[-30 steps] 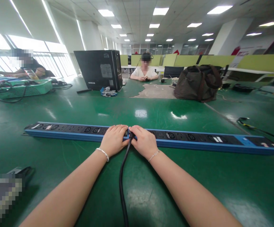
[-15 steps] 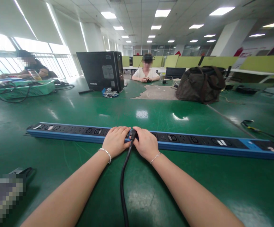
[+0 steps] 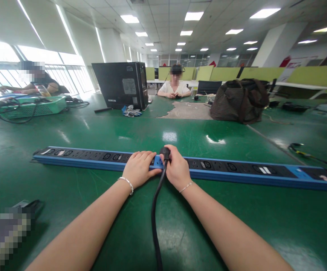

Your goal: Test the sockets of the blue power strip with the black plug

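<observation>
A long blue and black power strip (image 3: 107, 156) lies across the green table in front of me. My left hand (image 3: 139, 167) is wrapped over its middle, fingers on top and thumb along the near side. My right hand (image 3: 177, 167) grips a black plug (image 3: 165, 152) between thumb and fingers, just right of a blue section of the strip where socket holes show. The plug's prongs are hidden, and I cannot tell whether it touches the strip. From the plug a thick black cable (image 3: 155, 214) runs down toward me.
A black computer case (image 3: 121, 84), gloves (image 3: 131, 111) and a brown bag (image 3: 239, 101) stand toward the back. Cables fill a green basket (image 3: 47, 106) at left. A blurred-out object (image 3: 5, 237) lies near left. Two people sit beyond, one opposite and one at left.
My right hand has lifted the plug up and slightly right, uncovering the blue socket section. The cable has shifted right with it. My left hand stays on the strip.
</observation>
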The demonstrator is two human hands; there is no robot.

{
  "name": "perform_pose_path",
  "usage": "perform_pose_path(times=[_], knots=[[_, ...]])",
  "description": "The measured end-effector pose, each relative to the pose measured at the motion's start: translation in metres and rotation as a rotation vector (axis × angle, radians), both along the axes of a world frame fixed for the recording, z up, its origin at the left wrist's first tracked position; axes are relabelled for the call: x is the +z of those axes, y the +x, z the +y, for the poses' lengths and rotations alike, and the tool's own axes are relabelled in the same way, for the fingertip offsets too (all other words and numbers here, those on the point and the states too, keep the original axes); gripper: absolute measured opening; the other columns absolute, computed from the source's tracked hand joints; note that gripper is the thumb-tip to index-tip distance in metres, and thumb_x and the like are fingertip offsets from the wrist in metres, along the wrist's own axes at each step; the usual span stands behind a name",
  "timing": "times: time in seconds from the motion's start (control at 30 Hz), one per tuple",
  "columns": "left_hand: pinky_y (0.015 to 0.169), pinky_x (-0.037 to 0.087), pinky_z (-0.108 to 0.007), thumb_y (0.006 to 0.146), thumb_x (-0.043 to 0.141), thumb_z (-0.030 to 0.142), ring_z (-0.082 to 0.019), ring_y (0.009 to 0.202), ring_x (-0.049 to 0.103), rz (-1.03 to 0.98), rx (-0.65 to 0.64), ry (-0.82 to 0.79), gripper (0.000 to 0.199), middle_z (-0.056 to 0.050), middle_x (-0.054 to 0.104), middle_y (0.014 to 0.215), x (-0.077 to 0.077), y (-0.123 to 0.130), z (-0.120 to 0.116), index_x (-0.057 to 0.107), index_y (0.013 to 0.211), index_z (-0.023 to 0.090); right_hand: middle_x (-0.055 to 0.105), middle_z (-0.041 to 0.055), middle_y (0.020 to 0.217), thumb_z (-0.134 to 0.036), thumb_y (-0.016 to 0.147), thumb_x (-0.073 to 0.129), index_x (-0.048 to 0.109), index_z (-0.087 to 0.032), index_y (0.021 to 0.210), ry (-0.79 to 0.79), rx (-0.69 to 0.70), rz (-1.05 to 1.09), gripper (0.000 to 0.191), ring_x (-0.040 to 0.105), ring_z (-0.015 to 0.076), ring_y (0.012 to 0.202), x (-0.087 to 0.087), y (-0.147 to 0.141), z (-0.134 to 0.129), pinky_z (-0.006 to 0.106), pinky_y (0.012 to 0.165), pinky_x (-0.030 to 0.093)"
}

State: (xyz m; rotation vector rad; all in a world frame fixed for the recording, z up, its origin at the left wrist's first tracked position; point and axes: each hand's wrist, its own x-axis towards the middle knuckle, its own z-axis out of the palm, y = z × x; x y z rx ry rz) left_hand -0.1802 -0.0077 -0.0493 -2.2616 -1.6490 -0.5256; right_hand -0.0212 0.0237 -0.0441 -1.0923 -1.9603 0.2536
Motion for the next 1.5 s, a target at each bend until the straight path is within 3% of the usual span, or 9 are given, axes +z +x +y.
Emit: perform_pose_path(times=[0.13, 0.33, 0.5, 0.7, 0.87, 0.97, 1.1, 1.33, 1.5], knots=[[0.096, 0.034, -0.04, 0.076, 0.05, 0.057, -0.025, 0.109, 0.05, -0.007, 0.011, -0.006, 0.058, -0.009, 0.057, 0.118, -0.001, -0.001, 0.001, 0.049, 0.119, 0.019, 0.061, 0.0079, 0.103, -0.032, 0.084, 0.046, 0.051, -0.018, 0.11, 0.032, -0.006, 0.132, 0.03, 0.058, 0.0198, 0.092, 0.003, 0.009, 0.011, 0.032, 0.081, 0.044], [0.097, 0.033, -0.04, 0.078, 0.046, 0.058, -0.024, 0.109, 0.049, 0.001, 0.017, -0.011, 0.059, -0.01, 0.057, 0.119, -0.002, -0.001, 0.0, 0.048, 0.122, 0.019, 0.061, 0.0062, 0.11, -0.035, 0.084, 0.048, 0.045, -0.022, 0.123, 0.114, 0.057, -0.028, 0.042, 0.057, 0.0194, 0.095, 0.021, 0.034, 0.018, 0.033, 0.083, 0.044], [0.098, 0.032, -0.041, 0.078, 0.043, 0.06, -0.024, 0.11, 0.049, -0.001, 0.018, -0.016, 0.061, -0.01, 0.057, 0.119, -0.002, -0.001, 0.0, 0.048, 0.122, 0.019, 0.063, 0.0061, 0.105, -0.033, 0.085, 0.045, 0.053, -0.022, 0.114, 0.111, 0.084, -0.172, 0.032, 0.057, 0.0203, 0.093, 0.042, 0.065, 0.017, 0.034, 0.082, 0.044], [0.098, 0.032, -0.04, 0.079, 0.042, 0.06, -0.024, 0.11, 0.049, 0.005, 0.018, -0.024, 0.06, -0.009, 0.057, 0.119, -0.001, -0.002, 0.001, 0.048, 0.122, 0.02, 0.065, 0.0058, 0.096, -0.035, 0.085, 0.044, 0.054, -0.021, 0.108, 0.068, -0.087, -0.073, 0.029, 0.062, 0.0188, 0.081, 0.034, 0.102, 0.014, 0.03, 0.073, 0.047], [0.097, 0.033, -0.04, 0.079, 0.042, 0.059, -0.023, 0.11, 0.05, -0.005, 0.01, -0.031, 0.057, -0.007, 0.057, 0.119, 0.0, -0.002, 0.0, 0.048, 0.122, 0.023, 0.067, 0.0044, 0.092, -0.035, 0.083, 0.046, 0.056, -0.022, 0.11, -0.003, -0.097, -0.227, 0.032, 0.063, 0.0184, 0.079, 0.031, 0.122, 0.02, 0.027, 0.068, 0.046], [0.097, 0.033, -0.04, 0.079, 0.042, 0.059, -0.023, 0.11, 0.05, -0.006, 0.008, -0.031, 0.056, -0.006, 0.057, 0.119, 0.0, -0.002, 0.0, 0.048, 0.122, 0.023, 0.069, 0.0034, 0.086, -0.037, 0.084, 0.045, 0.058, -0.023, 0.11, -0.058, -0.043, -0.364, 0.033, 0.063, 0.0182, 0.074, 0.034, 0.127, 0.021, 0.027, 0.065, 0.046], [0.097, 0.033, -0.04, 0.079, 0.042, 0.06, -0.023, 0.11, 0.05, -0.008, 0.015, -0.035, 0.057, -0.007, 0.057, 0.119, -0.001, -0.002, 0.0, 0.048, 0.122, 0.023, 0.068, 0.0048, 0.093, -0.038, 0.084, 0.045, 0.058, -0.022, 0.111, -0.03, 0.047, -0.486, 0.034, 0.062, 0.0186, 0.083, 0.033, 0.126, 0.021, 0.027, 0.069, 0.045], [0.097, 0.032, -0.04, 0.079, 0.041, 0.06, -0.023, 0.11, 0.049, -0.007, 0.021, -0.035, 0.058, -0.007, 0.056, 0.12, -0.001, -0.001, 0.0, 0.048, 0.122, 0.023, 0.066, 0.0067, 0.092, -0.039, 0.085, 0.043, 0.056, -0.021, 0.113, 0.031, 0.005, -0.652, 0.035, 0.06, 0.0192, 0.08, 0.028, 0.119, 0.024, 0.028, 0.065, 0.043], [0.097, 0.033, -0.04, 0.079, 0.04, 0.061, -0.023, 0.109, 0.05, -0.009, 0.02, -0.032, 0.058, -0.007, 0.057, 0.119, -0.001, -0.001, 0.001, 0.048, 0.122, 0.023, 0.066, 0.0054, 0.088, -0.037, 0.084, 0.044, 0.057, -0.023, 0.109, 0.043, 0.007, -0.652, 0.031, 0.058, 0.0178, 0.076, 0.029, 0.116, 0.02, 0.027, 0.063, 0.042]])
